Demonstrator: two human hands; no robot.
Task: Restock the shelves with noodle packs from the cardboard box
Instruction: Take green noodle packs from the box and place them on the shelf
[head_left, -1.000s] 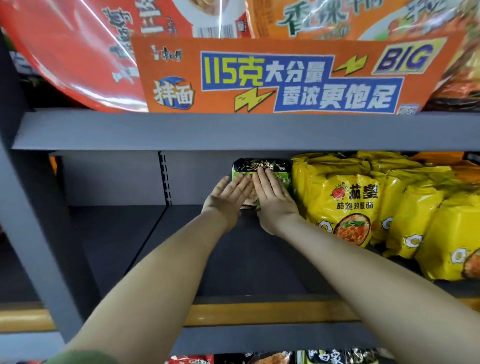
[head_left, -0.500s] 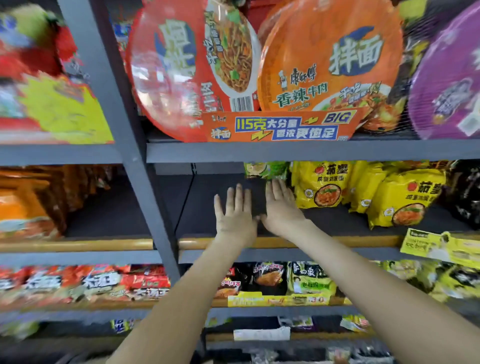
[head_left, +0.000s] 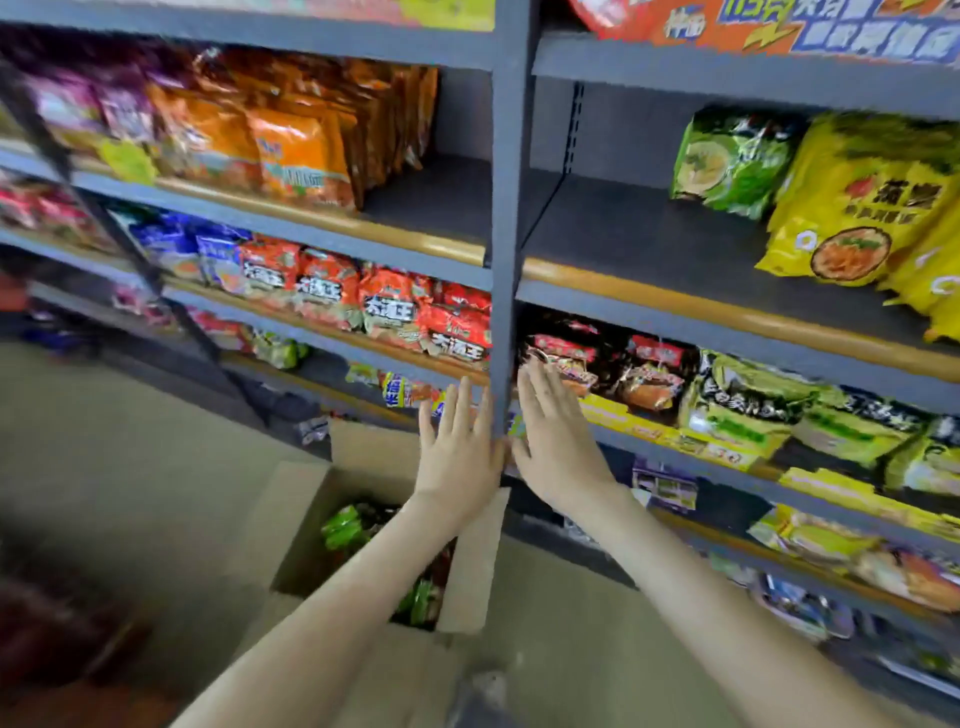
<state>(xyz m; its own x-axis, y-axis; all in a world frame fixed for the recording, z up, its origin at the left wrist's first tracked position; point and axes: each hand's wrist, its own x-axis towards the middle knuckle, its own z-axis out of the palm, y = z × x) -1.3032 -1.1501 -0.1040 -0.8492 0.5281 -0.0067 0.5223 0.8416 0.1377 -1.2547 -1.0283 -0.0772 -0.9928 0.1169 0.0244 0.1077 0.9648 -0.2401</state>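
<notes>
Hands are both out in front of you, and both are empty. Your left hand (head_left: 457, 452) hovers just left of the grey upright post (head_left: 506, 208), fingers straight and slightly spread, back of the hand toward you, gripping nothing. Your right hand (head_left: 556, 447) mirrors it just right of the post, fingers straight too, nothing held. Both sit close against the post's lower stretch, one on each side. Whether either one touches it, I cannot tell through the blur.

Down and left of the post, the cardboard box (head_left: 291, 519) stands on the floor with its flaps open, right under your left forearm. Green packs (head_left: 343, 530) show inside it, and your forearm covers part of the pile.

Up and right of the post, a lone green pack (head_left: 732, 161) stands upright toward the back of the dark shelf (head_left: 649, 244). It is just beside a row of yellow packs (head_left: 852, 208) further right.

Left of the post at that same level, orange packs (head_left: 301, 156) line up in a row. One level lower, red packs (head_left: 389, 306) run right up to the post from the left. Black packs (head_left: 649, 374) begin just right of it, directly beyond your right fingertips.
</notes>
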